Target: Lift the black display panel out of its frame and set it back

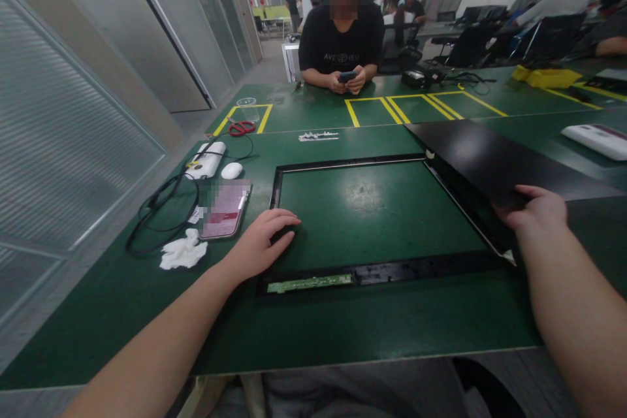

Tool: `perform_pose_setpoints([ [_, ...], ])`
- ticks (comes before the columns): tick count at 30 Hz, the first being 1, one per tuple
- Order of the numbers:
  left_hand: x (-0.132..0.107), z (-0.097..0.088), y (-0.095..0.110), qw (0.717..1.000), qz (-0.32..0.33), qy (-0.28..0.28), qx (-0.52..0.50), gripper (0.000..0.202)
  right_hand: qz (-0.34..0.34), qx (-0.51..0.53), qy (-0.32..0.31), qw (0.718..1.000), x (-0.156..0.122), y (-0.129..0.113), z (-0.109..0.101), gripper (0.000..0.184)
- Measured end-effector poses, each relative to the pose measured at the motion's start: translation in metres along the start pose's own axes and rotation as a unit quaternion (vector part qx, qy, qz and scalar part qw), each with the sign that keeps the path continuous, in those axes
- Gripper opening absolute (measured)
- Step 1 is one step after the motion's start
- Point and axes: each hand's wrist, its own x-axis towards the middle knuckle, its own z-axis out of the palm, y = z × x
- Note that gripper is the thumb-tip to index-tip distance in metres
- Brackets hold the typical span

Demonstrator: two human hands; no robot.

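A thin black panel is tilted up at the right, and my right hand pinches its near edge. That hand's thumb is partly hidden under the panel. In front of me a rectangular black frame lies on the green table, its middle open to the tabletop. The panel overlaps the frame's right side. My left hand rests over the frame's left side, thumb and fingers apart. A narrow green circuit board sits on the near bar of the frame, towards the left.
Left on the green table are a phone, crumpled tissue, a white mouse, black cable, red scissors and a clear cup. Small white strips lie beyond the frame. A person sits opposite, holding a phone.
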Motion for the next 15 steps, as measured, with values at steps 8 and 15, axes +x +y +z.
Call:
perform_pose_setpoints([
  [8, -0.0009, 0.0023, -0.0058, 1.0, 0.008, 0.001, 0.005, 0.028, -0.008, 0.016, -0.019, 1.0, -0.0011, 0.0025, -0.002, 0.033],
  [15, 0.0006, 0.0012, -0.0011, 1.0, 0.001, -0.005, 0.0, 0.027, -0.012, 0.025, -0.01, 1.0, -0.0016, 0.003, -0.0002, 0.033],
])
